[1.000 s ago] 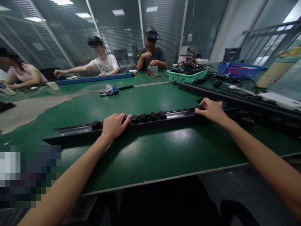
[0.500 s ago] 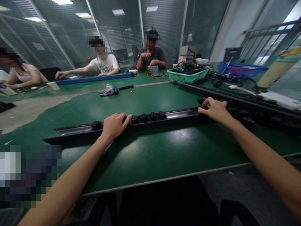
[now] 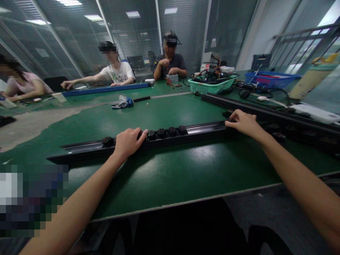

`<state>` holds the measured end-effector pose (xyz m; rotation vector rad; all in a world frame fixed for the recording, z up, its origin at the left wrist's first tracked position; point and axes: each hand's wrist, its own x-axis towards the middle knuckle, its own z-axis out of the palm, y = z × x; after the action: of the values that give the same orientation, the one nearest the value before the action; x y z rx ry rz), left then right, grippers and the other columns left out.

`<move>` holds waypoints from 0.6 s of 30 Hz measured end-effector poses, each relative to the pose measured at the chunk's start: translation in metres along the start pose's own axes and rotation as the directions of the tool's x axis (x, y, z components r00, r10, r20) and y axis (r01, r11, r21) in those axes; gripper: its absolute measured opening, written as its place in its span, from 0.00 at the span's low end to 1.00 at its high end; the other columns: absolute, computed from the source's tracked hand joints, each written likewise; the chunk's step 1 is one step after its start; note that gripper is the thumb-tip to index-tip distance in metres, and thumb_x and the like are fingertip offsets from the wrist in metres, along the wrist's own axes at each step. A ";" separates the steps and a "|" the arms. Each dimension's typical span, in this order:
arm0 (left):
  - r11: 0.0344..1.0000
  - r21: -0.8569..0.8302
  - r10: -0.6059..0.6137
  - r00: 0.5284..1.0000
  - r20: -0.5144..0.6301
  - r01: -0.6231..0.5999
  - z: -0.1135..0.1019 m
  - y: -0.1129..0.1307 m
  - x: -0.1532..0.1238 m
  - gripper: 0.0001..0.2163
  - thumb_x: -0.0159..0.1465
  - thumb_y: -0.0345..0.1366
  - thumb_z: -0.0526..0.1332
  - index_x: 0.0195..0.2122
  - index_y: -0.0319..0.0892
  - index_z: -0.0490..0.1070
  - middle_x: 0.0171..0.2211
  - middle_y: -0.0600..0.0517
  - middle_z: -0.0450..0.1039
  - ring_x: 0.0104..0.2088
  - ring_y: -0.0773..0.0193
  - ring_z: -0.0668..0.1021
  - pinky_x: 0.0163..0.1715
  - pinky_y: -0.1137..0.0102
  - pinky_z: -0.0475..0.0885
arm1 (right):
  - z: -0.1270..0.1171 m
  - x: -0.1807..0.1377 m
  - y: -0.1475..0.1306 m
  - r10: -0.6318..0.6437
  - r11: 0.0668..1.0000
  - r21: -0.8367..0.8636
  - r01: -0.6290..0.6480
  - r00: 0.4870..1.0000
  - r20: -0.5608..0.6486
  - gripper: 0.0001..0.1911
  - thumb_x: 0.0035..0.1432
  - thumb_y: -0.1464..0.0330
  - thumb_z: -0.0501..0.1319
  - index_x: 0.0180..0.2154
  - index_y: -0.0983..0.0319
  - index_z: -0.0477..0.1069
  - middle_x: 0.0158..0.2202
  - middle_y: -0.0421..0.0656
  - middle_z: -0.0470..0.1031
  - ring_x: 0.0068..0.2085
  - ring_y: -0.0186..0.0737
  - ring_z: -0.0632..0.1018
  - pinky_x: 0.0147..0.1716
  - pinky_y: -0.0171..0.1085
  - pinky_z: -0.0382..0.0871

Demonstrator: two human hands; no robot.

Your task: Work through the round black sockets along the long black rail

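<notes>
A long black metal channel [image 3: 205, 129] lies across the green table in front of me, its open side up. Several round black socket modules [image 3: 172, 131] sit in a row along its middle, and one more socket module [image 3: 107, 142] is further left. My left hand [image 3: 127, 142] is closed over the channel and the modules there, thumb along the near side; its fingertips are partly hidden. At the channel's right end, my right hand [image 3: 244, 124] pinches a small black socket module [image 3: 232, 120], mostly covered by the fingers.
Another black channel [image 3: 239, 106] runs diagonally at the right. Behind it stand a green basket [image 3: 212, 85] of cables and a blue basket [image 3: 273, 80]. Gloves [image 3: 122, 102] lie mid-table. Several people sit across the table, one by a blue bar [image 3: 106, 89].
Both hands stay in the same places on the channel. The view has shifted very slightly; nothing else visibly differs.
</notes>
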<state>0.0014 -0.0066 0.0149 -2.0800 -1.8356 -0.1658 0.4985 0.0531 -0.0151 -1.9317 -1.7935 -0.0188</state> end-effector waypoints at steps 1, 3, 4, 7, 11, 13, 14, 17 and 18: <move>1.000 -0.003 0.000 1.000 0.000 0.000 0.000 0.000 0.000 0.31 0.77 0.57 0.40 0.44 0.43 0.79 0.39 0.43 0.81 0.39 0.52 0.81 0.30 0.66 0.60 | -0.001 0.000 0.000 0.004 1.000 -0.003 -0.004 1.000 0.008 0.18 0.51 0.51 0.64 0.35 0.56 0.67 0.34 0.44 0.76 0.40 0.57 0.78 0.49 0.55 0.61; 1.000 -0.008 -0.001 1.000 0.001 0.001 0.001 0.000 0.000 0.31 0.77 0.57 0.40 0.44 0.43 0.79 0.39 0.43 0.81 0.39 0.52 0.81 0.30 0.66 0.60 | -0.003 0.000 0.001 0.021 1.000 -0.016 -0.021 1.000 0.020 0.17 0.52 0.51 0.64 0.35 0.56 0.67 0.34 0.45 0.76 0.41 0.57 0.78 0.49 0.54 0.61; 1.000 -0.010 -0.001 1.000 0.001 0.001 0.000 0.000 0.000 0.31 0.77 0.57 0.40 0.44 0.43 0.79 0.39 0.43 0.81 0.39 0.52 0.81 0.30 0.66 0.59 | -0.004 0.000 0.001 0.031 0.999 -0.025 -0.030 0.999 0.019 0.17 0.52 0.51 0.64 0.35 0.56 0.67 0.34 0.45 0.76 0.41 0.58 0.78 0.49 0.54 0.61; 1.000 -0.016 -0.003 1.000 0.003 0.003 -0.001 0.000 0.000 0.32 0.77 0.57 0.40 0.44 0.43 0.79 0.39 0.42 0.81 0.39 0.52 0.81 0.30 0.66 0.59 | -0.005 0.000 0.002 0.047 0.998 -0.044 -0.047 0.999 0.006 0.18 0.52 0.50 0.64 0.35 0.56 0.67 0.34 0.45 0.76 0.41 0.59 0.78 0.49 0.54 0.61; 1.000 -0.020 -0.005 1.000 0.014 0.005 -0.003 0.001 0.000 0.31 0.77 0.57 0.41 0.45 0.42 0.79 0.39 0.42 0.81 0.39 0.51 0.81 0.30 0.66 0.59 | -0.007 0.001 0.002 0.060 0.997 -0.053 -0.058 0.998 0.023 0.18 0.53 0.50 0.64 0.35 0.56 0.67 0.34 0.45 0.77 0.41 0.58 0.78 0.49 0.55 0.61; 1.000 -0.018 -0.006 1.000 0.016 0.007 -0.004 0.002 0.000 0.31 0.77 0.57 0.41 0.44 0.42 0.79 0.39 0.42 0.81 0.38 0.51 0.81 0.30 0.66 0.59 | -0.009 0.001 0.003 0.070 0.996 -0.061 -0.068 0.997 0.032 0.18 0.53 0.50 0.64 0.35 0.56 0.67 0.34 0.46 0.77 0.41 0.59 0.78 0.49 0.54 0.62; 1.000 -0.018 -0.008 1.000 0.016 0.008 -0.004 0.002 0.000 0.31 0.77 0.57 0.41 0.44 0.42 0.79 0.39 0.42 0.81 0.38 0.51 0.81 0.30 0.66 0.59 | -0.009 0.002 0.004 0.075 0.995 -0.065 -0.072 0.997 0.034 0.18 0.53 0.50 0.64 0.35 0.56 0.68 0.35 0.46 0.78 0.42 0.59 0.78 0.49 0.54 0.62; 1.000 -0.023 -0.012 1.000 0.016 0.012 -0.003 0.002 0.000 0.31 0.77 0.57 0.41 0.44 0.42 0.79 0.39 0.42 0.81 0.39 0.51 0.81 0.31 0.67 0.60 | -0.011 0.003 0.006 0.081 0.995 -0.070 -0.077 0.996 0.048 0.17 0.53 0.51 0.64 0.36 0.56 0.68 0.35 0.46 0.78 0.43 0.59 0.79 0.49 0.54 0.62; 1.000 -0.026 -0.012 1.000 0.016 0.012 -0.003 0.002 0.000 0.31 0.77 0.57 0.41 0.44 0.42 0.79 0.40 0.42 0.81 0.39 0.51 0.81 0.31 0.67 0.60 | -0.011 0.003 0.006 0.083 0.994 -0.073 -0.079 0.995 0.056 0.17 0.53 0.51 0.64 0.36 0.56 0.68 0.36 0.46 0.78 0.43 0.59 0.79 0.49 0.54 0.62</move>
<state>0.0034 -0.0081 0.0174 -2.0938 -1.8645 -0.1776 0.5086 0.0519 -0.0063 -2.0734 -1.7724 0.0025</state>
